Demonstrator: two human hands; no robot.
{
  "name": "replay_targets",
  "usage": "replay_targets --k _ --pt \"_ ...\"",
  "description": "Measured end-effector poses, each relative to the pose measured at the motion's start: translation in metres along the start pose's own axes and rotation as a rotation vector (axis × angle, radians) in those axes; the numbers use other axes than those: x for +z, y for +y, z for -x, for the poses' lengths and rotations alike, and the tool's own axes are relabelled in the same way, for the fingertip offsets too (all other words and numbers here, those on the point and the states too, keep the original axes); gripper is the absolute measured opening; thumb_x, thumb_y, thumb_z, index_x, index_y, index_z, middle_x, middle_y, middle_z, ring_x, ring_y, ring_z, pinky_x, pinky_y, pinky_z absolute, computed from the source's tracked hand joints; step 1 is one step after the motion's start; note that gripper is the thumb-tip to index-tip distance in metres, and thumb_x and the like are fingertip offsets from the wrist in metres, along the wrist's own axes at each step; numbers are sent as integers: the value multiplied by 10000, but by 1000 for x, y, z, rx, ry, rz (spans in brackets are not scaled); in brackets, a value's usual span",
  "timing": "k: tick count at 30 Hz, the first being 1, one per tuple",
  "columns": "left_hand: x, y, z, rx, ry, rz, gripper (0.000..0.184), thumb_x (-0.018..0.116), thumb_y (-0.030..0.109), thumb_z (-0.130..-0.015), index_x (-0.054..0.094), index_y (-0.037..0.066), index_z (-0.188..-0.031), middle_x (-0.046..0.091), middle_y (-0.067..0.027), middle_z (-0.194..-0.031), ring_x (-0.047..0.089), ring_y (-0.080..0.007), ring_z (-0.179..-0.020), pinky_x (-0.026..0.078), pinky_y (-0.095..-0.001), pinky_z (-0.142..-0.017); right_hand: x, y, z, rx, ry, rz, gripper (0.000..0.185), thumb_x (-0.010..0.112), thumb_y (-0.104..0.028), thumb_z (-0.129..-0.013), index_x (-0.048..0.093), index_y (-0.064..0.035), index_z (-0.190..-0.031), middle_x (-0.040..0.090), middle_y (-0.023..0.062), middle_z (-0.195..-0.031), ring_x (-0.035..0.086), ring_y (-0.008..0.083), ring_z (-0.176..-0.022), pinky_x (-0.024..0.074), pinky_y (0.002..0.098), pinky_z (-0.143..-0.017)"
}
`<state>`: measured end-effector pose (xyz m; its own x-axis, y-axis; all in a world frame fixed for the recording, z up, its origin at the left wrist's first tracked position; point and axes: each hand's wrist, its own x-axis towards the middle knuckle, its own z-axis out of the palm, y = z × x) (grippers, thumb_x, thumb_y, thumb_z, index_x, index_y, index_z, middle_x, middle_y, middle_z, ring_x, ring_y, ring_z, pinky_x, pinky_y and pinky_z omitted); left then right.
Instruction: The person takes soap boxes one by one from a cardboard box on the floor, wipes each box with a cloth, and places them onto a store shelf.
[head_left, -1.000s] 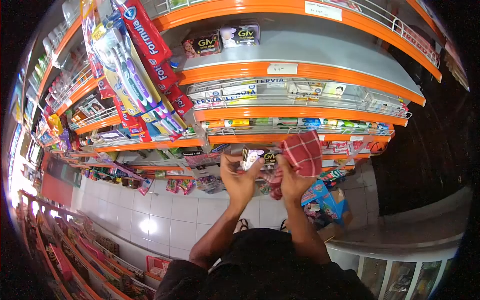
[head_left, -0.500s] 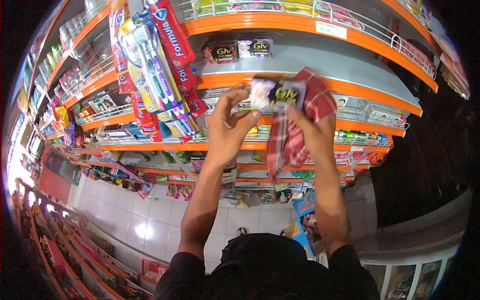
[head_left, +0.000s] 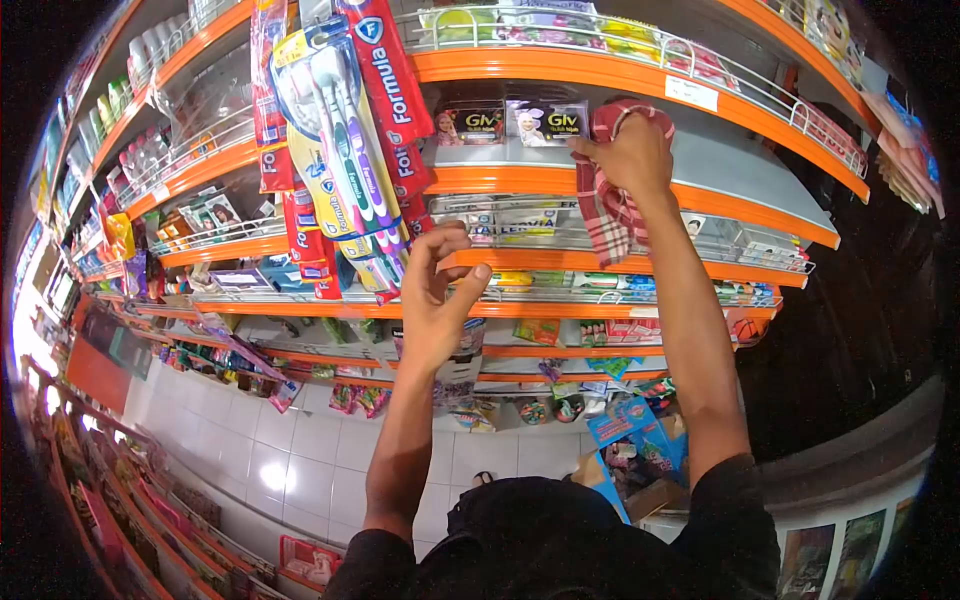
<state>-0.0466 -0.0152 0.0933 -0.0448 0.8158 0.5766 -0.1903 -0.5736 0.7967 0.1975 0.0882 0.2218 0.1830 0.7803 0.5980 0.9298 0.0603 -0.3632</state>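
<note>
My right hand (head_left: pixel 636 158) holds a red checked cloth (head_left: pixel 606 214) at the upper grey shelf (head_left: pixel 740 172), beside a black and white Giv box (head_left: pixel 547 124). Its thumb is near the right edge of that box; whether they touch I cannot tell. A black and red Giv box (head_left: pixel 470 124) stands just left of it. My left hand (head_left: pixel 440 290) is raised lower down, in front of the shelf with Lervia packs (head_left: pixel 530 224), fingers curved and apart, with nothing in it.
Hanging toothbrush packs (head_left: pixel 350 150) and red Formula packs (head_left: pixel 395 90) are left of the boxes. Wire rails and orange edges (head_left: pixel 560 260) front the shelves. An opened blue carton (head_left: pixel 635 450) sits on the floor at the lower right.
The black and white Giv box has gone from my right hand to the upper shelf. My right hand has moved up with the cloth. My left hand has come away from the box, lower and left.
</note>
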Motion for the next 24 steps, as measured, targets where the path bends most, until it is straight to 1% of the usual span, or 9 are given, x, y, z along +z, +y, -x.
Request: replay_targets --k 2,8,11,15,17,19,20,22,24 --pt "-5 -1 -3 7 -23 -32 314 649 79 -894 516 18 -1171 555 -55 -1136 529 -109 -1015 444 -264 -836 1 -5 -1 -44 33 48 556 846 -496 -630 646 16 -713 676 214 -769 678 365 -768 540 445 -681" --pt "2 3 -26 42 -80 -96 224 712 117 -850 610 11 -1019 649 -74 -986 606 -143 -865 479 -278 -753 5 -17 1 -122 113 173 556 847 -504 -616 666 8 -731 679 190 -737 685 347 -737 548 436 -668" --pt "13 4 -40 145 -197 -273 184 661 86 -888 599 3 -1040 621 -65 -1007 573 -123 -935 467 -274 -804 7 -16 2 -141 90 211 526 815 -506 -659 678 -6 -752 681 182 -735 685 346 -734 549 436 -672" --pt "21 13 -50 281 -320 -451 266 704 123 -844 611 12 -1066 647 -84 -1049 601 -174 -971 475 -295 -816 -5 1 7 -75 103 126 480 743 -483 -761 655 -14 -706 667 207 -725 667 367 -708 520 464 -644" --pt "24 14 -49 283 -322 -414 265 709 138 -834 620 20 -1054 650 -94 -1020 598 -200 -948 471 -309 -789 -12 24 22 58 301 184 405 704 -429 -809 677 -28 -760 667 143 -662 665 343 -677 522 452 -636" --pt "25 9 -46 283 -338 -374 264 713 153 -824 629 28 -1041 653 -105 -990 594 -226 -926 467 -323 -762 -24 61 43 174 141 -6 342 685 -350 -846 677 -13 -790 655 164 -670 659 326 -667 493 447 -612" --pt "23 4 -43 198 -451 -348 272 714 153 -833 624 26 -1055 653 -93 -1024 598 -200 -953 474 -318 -784 -23 73 66 -60 401 -351 246 667 -268 -878 689 -26 -913 692 114 -773 662 264 -685 471 433 -604" --pt "22 -14 -36 38 -721 -270 314 709 203 -859 618 26 -1102 652 -92 -1079 610 -185 -1001 491 -329 -831 -29 84 119 289 459 -880 240 666 -185 -880 668 -48 -1077 698 58 -987 657 204 -848 496 372 -716" --pt "33 -34 -20 -134 -901 -212 342 720 218 -851 616 16 -1107 653 -112 -1056 619 -208 -998 492 -344 -844 -29 115 174 522 510 -1028 265 665 -160 -874 652 -57 -1117 678 35 -1058 641 188 -922 486 346 -793"
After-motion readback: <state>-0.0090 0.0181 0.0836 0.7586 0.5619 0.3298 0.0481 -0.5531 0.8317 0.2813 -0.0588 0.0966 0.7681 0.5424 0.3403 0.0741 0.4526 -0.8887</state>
